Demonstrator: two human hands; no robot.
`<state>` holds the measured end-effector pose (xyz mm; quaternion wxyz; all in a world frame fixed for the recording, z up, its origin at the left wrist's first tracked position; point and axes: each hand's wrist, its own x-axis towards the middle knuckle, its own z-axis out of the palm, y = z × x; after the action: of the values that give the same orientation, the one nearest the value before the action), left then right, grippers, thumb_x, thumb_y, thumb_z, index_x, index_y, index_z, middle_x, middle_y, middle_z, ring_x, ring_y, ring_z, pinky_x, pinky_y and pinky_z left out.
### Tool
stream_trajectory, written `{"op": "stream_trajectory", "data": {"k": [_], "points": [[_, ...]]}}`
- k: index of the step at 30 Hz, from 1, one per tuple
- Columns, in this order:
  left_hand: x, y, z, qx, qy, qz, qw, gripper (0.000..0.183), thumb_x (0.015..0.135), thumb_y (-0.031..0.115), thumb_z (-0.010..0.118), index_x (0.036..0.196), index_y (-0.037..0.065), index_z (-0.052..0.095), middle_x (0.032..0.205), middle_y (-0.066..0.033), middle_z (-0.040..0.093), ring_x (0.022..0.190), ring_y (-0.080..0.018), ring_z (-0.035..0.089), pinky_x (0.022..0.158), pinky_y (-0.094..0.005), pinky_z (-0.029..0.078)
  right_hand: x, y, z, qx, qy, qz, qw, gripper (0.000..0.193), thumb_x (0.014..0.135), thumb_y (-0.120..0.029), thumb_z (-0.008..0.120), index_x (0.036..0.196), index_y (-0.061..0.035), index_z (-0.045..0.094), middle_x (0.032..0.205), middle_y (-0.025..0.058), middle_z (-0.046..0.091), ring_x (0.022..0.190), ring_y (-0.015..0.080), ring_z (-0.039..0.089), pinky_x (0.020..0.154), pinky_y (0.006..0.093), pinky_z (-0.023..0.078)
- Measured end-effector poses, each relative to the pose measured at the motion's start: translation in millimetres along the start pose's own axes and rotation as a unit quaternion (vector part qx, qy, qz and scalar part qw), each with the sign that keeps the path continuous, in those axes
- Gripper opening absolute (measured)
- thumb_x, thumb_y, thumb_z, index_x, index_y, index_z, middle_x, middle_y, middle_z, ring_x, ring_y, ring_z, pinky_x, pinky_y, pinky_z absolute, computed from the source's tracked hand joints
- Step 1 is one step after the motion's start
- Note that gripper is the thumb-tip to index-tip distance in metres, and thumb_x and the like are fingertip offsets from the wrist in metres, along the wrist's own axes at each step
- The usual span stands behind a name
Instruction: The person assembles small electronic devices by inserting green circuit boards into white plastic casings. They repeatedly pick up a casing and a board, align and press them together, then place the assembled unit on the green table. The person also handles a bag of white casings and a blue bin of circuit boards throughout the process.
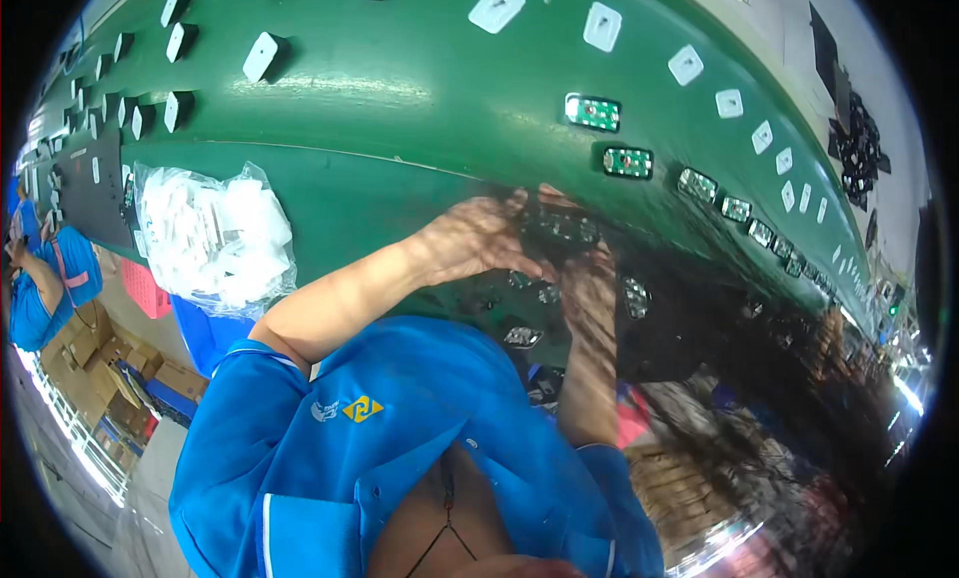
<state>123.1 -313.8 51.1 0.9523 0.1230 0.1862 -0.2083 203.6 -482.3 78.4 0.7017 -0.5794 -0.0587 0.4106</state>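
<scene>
From where I stand, the job looks partway through. A dark rectangular case with a circuit board [562, 226] is between the person's two hands, near the near edge of the green-topped desk [350, 128]. Black-cased green circuit boards [627, 162] wait uncovered in a line running toward the desk's right end; I'd count those as left to do. White rounded-rectangular covers [602, 26] lie along the far edge, and white-faced dark blocks [265, 57] toward the left end look closed up.

The left hand [478, 234] reaches in with its elbow bent wide, thumb below the case, fingers grasping it. The right hand [587, 283] comes up steeply, gripping the opposite side; a dark smear hides its exact finger placement.
</scene>
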Motion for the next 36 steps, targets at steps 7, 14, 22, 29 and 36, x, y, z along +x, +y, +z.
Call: {"op": "stream_trajectory", "data": {"k": [7,14,22,29,36], "points": [[54,64,-34,0.648,0.376,0.334,0.572,0.044,0.085,0.033,0.068,0.109,0.002,0.048,0.097,-0.0152,0.054,0.081,-0.0260,0.059,0.069,-0.0374,0.050,60,-7,-3,0.136,0.057,-0.048,0.988,0.046,0.098,-0.025,0.050,0.132,0.0035,0.039,0.121,0.0150,0.055,0.110,0.0275,0.058,0.088,0.0423,0.053],[107,158,-86,0.825,0.356,0.343,0.275,0.047,0.071,0.023,0.074,0.111,0.006,0.055,0.108,-0.0083,0.051,0.104,-0.0272,0.050,0.084,-0.0389,0.046,165,-10,6,-0.150,0.068,-0.057,0.985,0.042,0.091,-0.006,0.057,0.129,0.0013,0.042,0.111,0.0084,0.056,0.102,0.0178,0.057,0.085,0.0332,0.050],[76,187,-103,0.763,0.208,0.425,0.440,0.052,0.082,0.007,0.063,0.131,0.015,0.050,0.126,-0.0065,0.054,0.118,-0.0265,0.048,0.099,-0.0390,0.042,238,-23,23,-0.620,-0.003,-0.362,0.695,0.035,0.077,-0.006,0.069,0.111,-0.0059,0.062,0.107,0.0103,0.064,0.099,0.0268,0.057,0.087,0.0344,0.046],[60,182,-115,0.739,0.164,0.437,0.485,0.047,0.087,-0.002,0.050,0.132,0.013,0.051,0.135,-0.0030,0.051,0.127,-0.0246,0.046,0.107,-0.0361,0.037,253,-14,31,-0.672,-0.090,-0.347,0.648,0.032,0.079,-0.009,0.066,0.111,-0.0067,0.063,0.108,0.0081,0.065,0.100,0.0284,0.056,0.087,0.0377,0.047],[59,182,-134,0.827,0.166,0.414,0.344,0.052,0.082,-0.004,0.048,0.131,0.012,0.053,0.136,-0.0018,0.051,0.127,-0.0214,0.046,0.106,-0.0343,0.038,257,0,36,-0.701,-0.091,-0.370,0.602,0.033,0.078,-0.009,0.066,0.111,-0.0060,0.063,0.107,0.0073,0.064,0.094,0.0259,0.056,0.083,0.0355,0.050]]}}
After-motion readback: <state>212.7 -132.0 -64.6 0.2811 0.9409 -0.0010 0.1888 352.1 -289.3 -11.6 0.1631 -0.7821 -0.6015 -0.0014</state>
